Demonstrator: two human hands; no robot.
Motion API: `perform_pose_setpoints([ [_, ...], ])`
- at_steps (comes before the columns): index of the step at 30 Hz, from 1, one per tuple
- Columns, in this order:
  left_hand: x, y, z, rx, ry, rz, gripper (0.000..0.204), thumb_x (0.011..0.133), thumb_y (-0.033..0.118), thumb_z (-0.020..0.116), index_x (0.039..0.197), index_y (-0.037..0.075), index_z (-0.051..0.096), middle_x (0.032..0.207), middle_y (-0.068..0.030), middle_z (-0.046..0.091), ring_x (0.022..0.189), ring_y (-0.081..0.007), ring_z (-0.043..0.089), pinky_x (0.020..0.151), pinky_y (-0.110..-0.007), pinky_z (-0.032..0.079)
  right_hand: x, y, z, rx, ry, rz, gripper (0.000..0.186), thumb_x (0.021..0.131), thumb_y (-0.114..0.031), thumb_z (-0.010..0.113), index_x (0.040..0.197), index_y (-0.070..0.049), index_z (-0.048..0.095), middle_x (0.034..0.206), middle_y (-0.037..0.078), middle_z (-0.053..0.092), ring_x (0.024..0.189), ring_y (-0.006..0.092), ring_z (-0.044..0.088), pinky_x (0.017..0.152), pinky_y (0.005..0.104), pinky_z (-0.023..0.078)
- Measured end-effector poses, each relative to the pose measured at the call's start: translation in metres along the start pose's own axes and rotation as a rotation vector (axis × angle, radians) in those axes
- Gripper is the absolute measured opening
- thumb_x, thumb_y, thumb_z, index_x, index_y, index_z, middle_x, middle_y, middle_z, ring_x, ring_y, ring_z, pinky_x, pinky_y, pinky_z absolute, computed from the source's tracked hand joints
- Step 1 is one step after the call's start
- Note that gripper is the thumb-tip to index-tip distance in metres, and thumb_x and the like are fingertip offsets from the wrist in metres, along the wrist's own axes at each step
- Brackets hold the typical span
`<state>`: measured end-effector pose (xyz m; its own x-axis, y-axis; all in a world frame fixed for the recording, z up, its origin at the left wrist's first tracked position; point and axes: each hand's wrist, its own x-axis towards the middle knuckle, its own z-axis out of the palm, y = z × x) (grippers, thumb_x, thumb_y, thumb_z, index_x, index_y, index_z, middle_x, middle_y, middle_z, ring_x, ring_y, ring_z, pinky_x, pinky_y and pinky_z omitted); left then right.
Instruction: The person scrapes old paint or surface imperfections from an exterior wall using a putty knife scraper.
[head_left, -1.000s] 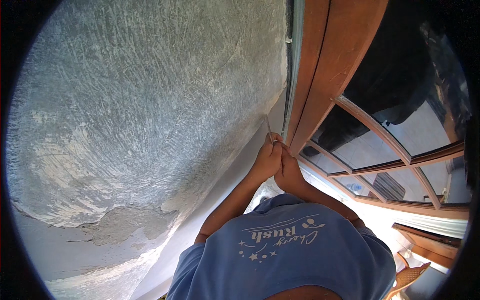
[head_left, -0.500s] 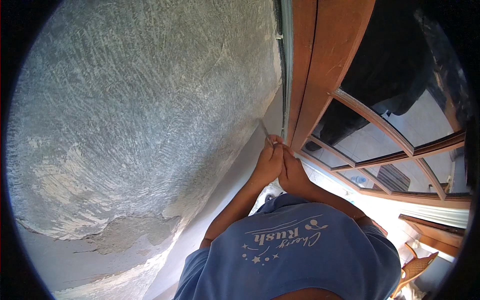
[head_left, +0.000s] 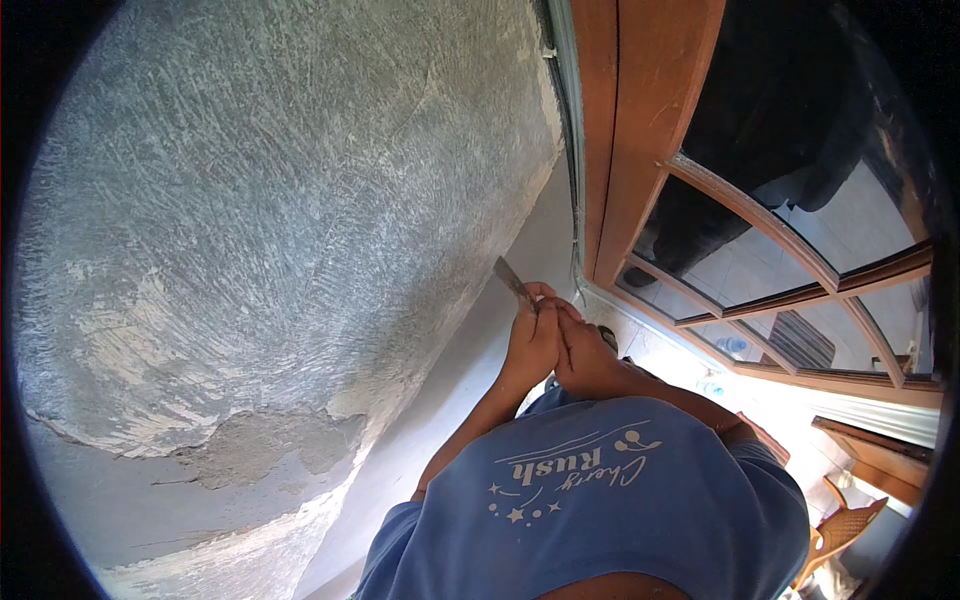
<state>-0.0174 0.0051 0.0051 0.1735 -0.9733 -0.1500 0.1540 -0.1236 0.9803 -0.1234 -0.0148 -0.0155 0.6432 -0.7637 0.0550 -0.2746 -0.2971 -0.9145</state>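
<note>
Hands have dropped from the frame; fingers clamp the scraper, blade protruding beyond them.

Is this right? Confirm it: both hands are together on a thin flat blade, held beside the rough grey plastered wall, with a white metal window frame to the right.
Not quite. The head view shows the window frame is brown wood, not white metal. The rest holds: the left hand and right hand are together on the thin flat blade, beside the rough grey plastered wall.
</note>
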Motion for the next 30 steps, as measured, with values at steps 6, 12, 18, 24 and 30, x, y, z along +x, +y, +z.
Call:
perform_pose_setpoints([
  [6, 0.023, -0.009, -0.008, 0.085, -0.075, 0.005, 0.015, 0.088, 0.01, 0.029, 0.099, 0.002, 0.036, 0.079, -0.0126, 0.056, 0.072, -0.0147, 0.053, 0.063, -0.024, 0.043, 0.006, 0.0, 0.002, 0.014, 0.055, 0.006, 0.041, 0.081, -0.008, 0.037, 0.119, 0.008, 0.034, 0.106, 0.03, 0.05, 0.096, 0.0416, 0.052, 0.083, 0.0409, 0.042],
  [12, 0.002, -0.005, -0.007, 0.045, -0.003, -0.019, 0.017, 0.088, 0.011, 0.029, 0.1, 0.001, 0.036, 0.079, -0.013, 0.056, 0.07, -0.0159, 0.053, 0.063, -0.025, 0.043, -0.001, -0.006, 0.001, 0.053, 0.04, -0.095, 0.041, 0.081, -0.009, 0.039, 0.119, 0.008, 0.034, 0.107, 0.032, 0.048, 0.098, 0.0416, 0.051, 0.082, 0.0398, 0.043],
  [18, 0.032, -0.017, -0.005, 0.124, -0.063, -0.033, 0.017, 0.088, 0.012, 0.029, 0.101, 0.002, 0.035, 0.08, -0.0136, 0.056, 0.07, -0.0158, 0.053, 0.063, -0.025, 0.043, 0.011, 0.012, 0.004, 0.029, 0.165, -0.085, 0.034, 0.08, -0.007, 0.039, 0.109, 0.011, 0.039, 0.09, 0.033, 0.052, 0.078, 0.0446, 0.055, 0.067, 0.0452, 0.046],
  [24, 0.005, -0.009, -0.007, 0.034, -0.016, -0.049, 0.016, 0.087, 0.009, 0.028, 0.099, 0.001, 0.034, 0.079, -0.0144, 0.055, 0.069, -0.0171, 0.054, 0.063, -0.027, 0.044, 0.0, -0.002, 0.004, 0.042, 0.074, -0.039, 0.041, 0.081, -0.006, 0.038, 0.119, 0.007, 0.035, 0.1, 0.03, 0.053, 0.093, 0.041, 0.054, 0.079, 0.0389, 0.044],
  [30, 0.012, -0.009, 0.0, 0.119, -0.022, -0.017, 0.016, 0.088, 0.009, 0.026, 0.1, 0.002, 0.034, 0.079, -0.0138, 0.055, 0.071, -0.017, 0.053, 0.066, -0.026, 0.043, -0.001, -0.002, -0.002, 0.04, 0.004, 0.109, 0.042, 0.08, -0.006, 0.038, 0.12, 0.007, 0.034, 0.106, 0.032, 0.049, 0.098, 0.0419, 0.052, 0.083, 0.041, 0.042],
])
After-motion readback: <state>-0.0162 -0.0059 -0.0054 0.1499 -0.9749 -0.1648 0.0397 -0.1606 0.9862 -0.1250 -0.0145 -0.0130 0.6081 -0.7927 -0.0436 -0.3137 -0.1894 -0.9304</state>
